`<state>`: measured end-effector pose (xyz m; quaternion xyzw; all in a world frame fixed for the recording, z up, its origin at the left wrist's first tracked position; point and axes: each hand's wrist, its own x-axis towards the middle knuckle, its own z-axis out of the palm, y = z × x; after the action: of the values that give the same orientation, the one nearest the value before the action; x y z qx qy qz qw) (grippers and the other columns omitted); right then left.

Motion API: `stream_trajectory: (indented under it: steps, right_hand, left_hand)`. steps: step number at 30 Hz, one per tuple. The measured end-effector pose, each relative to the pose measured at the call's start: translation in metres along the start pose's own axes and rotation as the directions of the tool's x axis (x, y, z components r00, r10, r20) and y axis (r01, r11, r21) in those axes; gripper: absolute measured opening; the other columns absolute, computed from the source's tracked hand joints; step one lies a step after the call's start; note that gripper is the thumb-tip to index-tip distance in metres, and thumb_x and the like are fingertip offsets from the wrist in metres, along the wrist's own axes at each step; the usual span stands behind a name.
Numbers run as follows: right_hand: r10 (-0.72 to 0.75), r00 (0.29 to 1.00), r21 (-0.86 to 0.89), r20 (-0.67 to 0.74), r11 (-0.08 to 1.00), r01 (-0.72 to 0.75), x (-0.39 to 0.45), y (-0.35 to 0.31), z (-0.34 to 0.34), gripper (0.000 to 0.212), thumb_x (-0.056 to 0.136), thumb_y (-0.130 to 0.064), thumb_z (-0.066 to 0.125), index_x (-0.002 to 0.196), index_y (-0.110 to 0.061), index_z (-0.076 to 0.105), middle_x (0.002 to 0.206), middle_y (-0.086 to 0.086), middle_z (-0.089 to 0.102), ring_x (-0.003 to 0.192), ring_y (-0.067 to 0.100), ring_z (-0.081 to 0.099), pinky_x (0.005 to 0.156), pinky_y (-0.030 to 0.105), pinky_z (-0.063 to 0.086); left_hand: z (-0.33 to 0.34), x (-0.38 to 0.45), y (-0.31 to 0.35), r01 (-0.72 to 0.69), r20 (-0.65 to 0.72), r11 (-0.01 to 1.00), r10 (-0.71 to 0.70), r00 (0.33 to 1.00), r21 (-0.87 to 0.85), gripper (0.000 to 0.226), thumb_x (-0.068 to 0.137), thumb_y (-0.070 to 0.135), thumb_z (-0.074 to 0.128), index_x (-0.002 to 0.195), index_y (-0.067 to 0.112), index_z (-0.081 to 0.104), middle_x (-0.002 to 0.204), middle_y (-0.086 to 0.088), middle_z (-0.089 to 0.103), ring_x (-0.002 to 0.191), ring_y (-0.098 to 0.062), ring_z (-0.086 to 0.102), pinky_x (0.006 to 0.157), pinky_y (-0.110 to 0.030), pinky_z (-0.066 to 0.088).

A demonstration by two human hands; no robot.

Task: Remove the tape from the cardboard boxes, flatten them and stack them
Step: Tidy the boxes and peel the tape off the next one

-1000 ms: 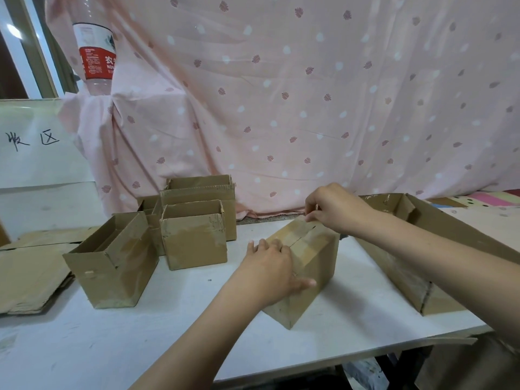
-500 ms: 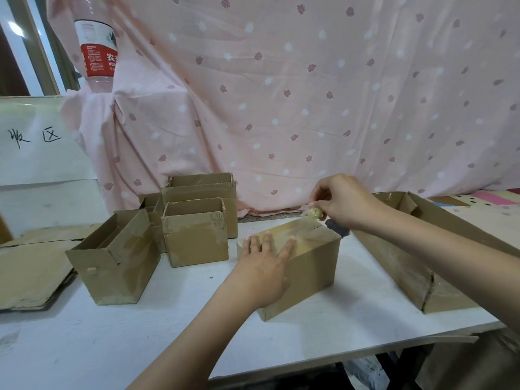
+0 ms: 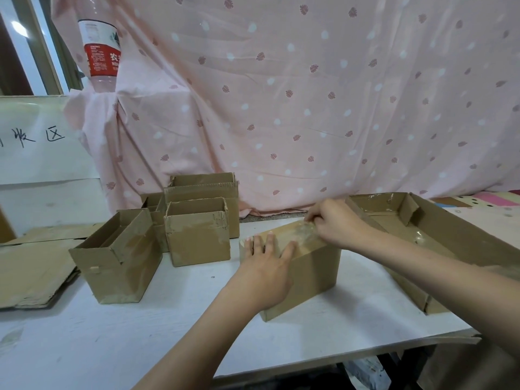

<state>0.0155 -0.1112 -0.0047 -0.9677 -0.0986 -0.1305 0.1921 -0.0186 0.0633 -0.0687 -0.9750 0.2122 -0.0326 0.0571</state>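
One pink patterned cloth (image 3: 309, 108) fills the whole background, draped behind a white table (image 3: 112, 339) that carries everything else. On the right of the table lies one large, shallow open carton (image 3: 439, 229), its near wall partly hidden by the right forearm. At the left edge sits one stack of flattened cardboard (image 3: 33, 268). Between them stand four smaller open boxes: one long box (image 3: 118, 263) nearest the stack, one squarish box (image 3: 198, 235) with torn tape patches, a taller box (image 3: 208, 190) behind that, and a fourth (image 3: 152, 201) mostly hidden among them. One closed box (image 3: 306, 266), the one being worked on, stands at the table's middle, just left of the large carton. The left hand (image 3: 267, 266) lies flat on its top with fingers spread and straight, pressing it down. The right hand (image 3: 334, 223) pinches a strip of clear tape (image 3: 305, 235) at the far top edge of that box, the crinkled strip partly lifted off the cardboard. One plastic bottle (image 3: 101, 49) with a red label stands up at top left, beside the cloth.
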Motion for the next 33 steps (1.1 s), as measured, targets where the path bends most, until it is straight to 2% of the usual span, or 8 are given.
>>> stream_trajectory:
  steps: [4, 7, 12, 17, 23, 27, 30, 33]
  right_hand:
    - [0.138, 0.987, 0.196, 0.077, 0.969, -0.151, 0.002, 0.002, -0.004, 0.028, 0.092, -0.018, 0.052, 0.076, -0.010, 0.074, 0.055, -0.012, 0.061, 0.074, 0.025, 0.066, 0.058, 0.024, 0.042]
    - [0.069, 0.987, 0.050, 0.142, 0.996, -0.076, 0.001, 0.000, -0.008, 0.020, 0.083, -0.040, 0.076, 0.082, -0.021, 0.072, 0.079, -0.008, 0.069, 0.083, 0.015, 0.065, 0.066, 0.025, 0.045]
    - [-0.056, 0.993, -0.067, 0.108, 0.996, 0.064, 0.002, 0.001, -0.012, 0.016, 0.077, -0.022, 0.084, 0.079, -0.022, 0.068, 0.081, -0.008, 0.068, 0.081, 0.009, 0.059, 0.064, 0.013, 0.042]
    - [-0.134, 0.981, 0.024, 0.137, 0.991, 0.132, 0.004, 0.014, -0.020, 0.024, 0.087, -0.021, 0.075, 0.109, -0.030, 0.070, 0.105, -0.003, 0.054, 0.083, 0.006, 0.055, 0.087, 0.030, 0.047]
    - [-0.048, 0.990, 0.093, 0.132, 0.995, 0.036, 0.005, 0.027, -0.029, 0.010, 0.085, -0.023, 0.079, 0.077, -0.017, 0.078, 0.102, 0.018, 0.061, 0.088, 0.044, 0.065, 0.061, 0.053, 0.058]
    - [-0.026, 0.993, 0.204, 0.117, 0.979, 0.002, 0.005, 0.029, -0.030, 0.013, 0.080, -0.027, 0.084, 0.068, -0.029, 0.078, 0.104, -0.003, 0.053, 0.095, 0.038, 0.063, 0.073, 0.056, 0.058]
    - [0.003, 0.986, 0.337, 0.168, 0.940, -0.061, 0.005, 0.032, -0.030, 0.010, 0.080, -0.030, 0.084, 0.073, -0.024, 0.079, 0.093, 0.007, 0.068, 0.059, 0.046, 0.061, 0.057, 0.050, 0.051]
    - [-0.031, 0.967, 0.484, 0.255, 0.869, -0.100, -0.002, 0.031, -0.035, 0.012, 0.085, -0.019, 0.079, 0.078, -0.010, 0.080, 0.094, 0.021, 0.071, 0.064, 0.024, 0.064, 0.065, 0.043, 0.035]
  left_hand:
    - [0.004, -0.001, -0.002, -0.012, -0.020, 1.000, 0.013, 1.000, 0.015, 0.070, 0.100, 0.032, 0.036, 0.157, 0.026, -0.005, 0.161, -0.027, -0.005, 0.146, -0.052, 0.002, 0.119, -0.060, -0.001]
    - [0.002, 0.000, -0.002, -0.005, -0.027, 1.000, 0.006, 1.000, 0.011, 0.070, 0.100, 0.034, 0.037, 0.157, 0.025, -0.001, 0.161, -0.027, -0.005, 0.146, -0.053, 0.003, 0.119, -0.060, 0.000]
    - [0.000, 0.003, 0.004, 0.043, -0.050, 0.999, -0.043, 0.998, -0.014, 0.059, 0.100, 0.048, 0.037, 0.149, 0.021, 0.017, 0.162, -0.026, 0.001, 0.147, -0.051, 0.006, 0.119, -0.060, 0.000]
    - [0.004, 0.003, 0.000, 0.049, -0.083, 0.999, -0.050, 0.995, -0.015, 0.054, 0.100, 0.051, 0.037, 0.144, 0.024, 0.021, 0.162, -0.023, 0.006, 0.147, -0.048, 0.010, 0.119, -0.060, 0.003]
    - [0.007, 0.002, -0.013, 0.023, -0.083, 1.000, -0.025, 0.996, -0.019, 0.054, 0.100, 0.051, 0.037, 0.145, 0.027, 0.019, 0.162, -0.017, 0.007, 0.148, -0.044, 0.008, 0.120, -0.058, 0.003]
    - [0.009, 0.000, -0.018, 0.011, -0.109, 0.999, -0.015, 0.994, -0.034, 0.050, 0.099, 0.050, 0.038, 0.142, 0.028, 0.022, 0.163, -0.015, 0.008, 0.149, -0.042, 0.009, 0.120, -0.057, 0.003]
    - [0.008, -0.005, -0.023, 0.005, -0.097, 1.000, -0.008, 0.995, -0.031, 0.052, 0.098, 0.051, 0.041, 0.141, 0.029, 0.022, 0.164, -0.015, 0.004, 0.150, -0.041, 0.007, 0.120, -0.058, 0.003]
    - [0.006, -0.008, -0.028, 0.012, -0.083, 0.999, -0.015, 0.996, -0.038, 0.051, 0.096, 0.053, 0.044, 0.137, 0.030, 0.022, 0.165, -0.013, 0.003, 0.150, -0.041, 0.007, 0.120, -0.059, 0.003]
